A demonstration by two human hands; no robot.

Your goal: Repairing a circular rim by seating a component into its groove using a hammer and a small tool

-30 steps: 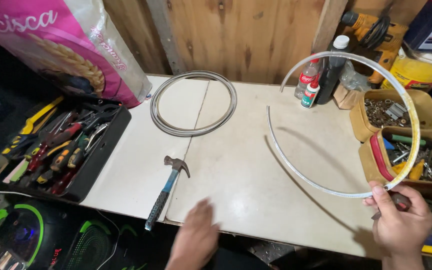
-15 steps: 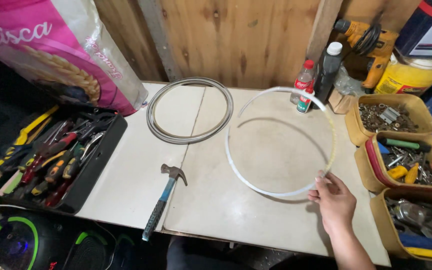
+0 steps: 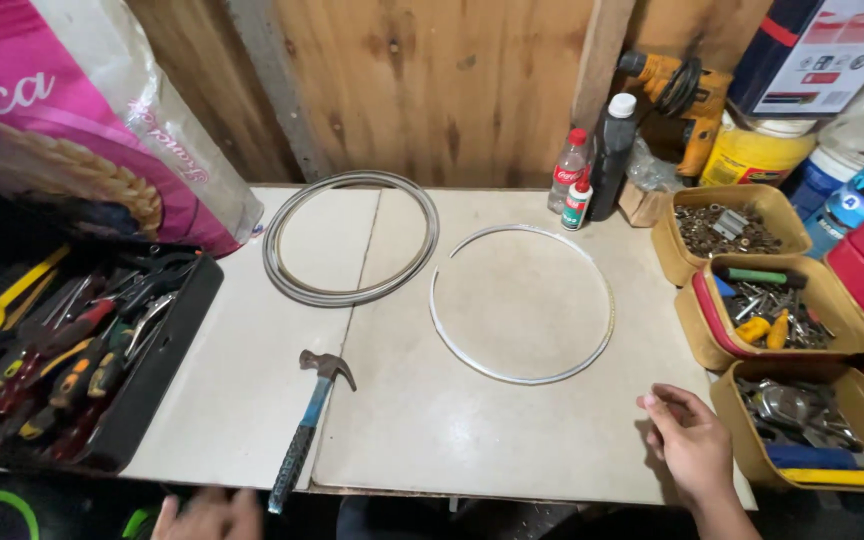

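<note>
A pale workbench (image 3: 472, 430) of two boards, joined by a seam down the middle, stood against a wooden wall. A grey coil of cable (image 3: 350, 237) lay at the far left, with a thin white hoop (image 3: 521, 303) flat to its right, apart from it. A blue-handled claw hammer (image 3: 308, 428) lay near the front edge, left of the seam. Bottles (image 3: 592, 165) stood at the far edge, and tan tubs of hardware (image 3: 752, 275) lined the right side.

White hoop (image 3: 522, 302), grey coil (image 3: 350, 238), blue-handled hammer (image 3: 308, 428), pink sack (image 3: 82, 120)
</note>
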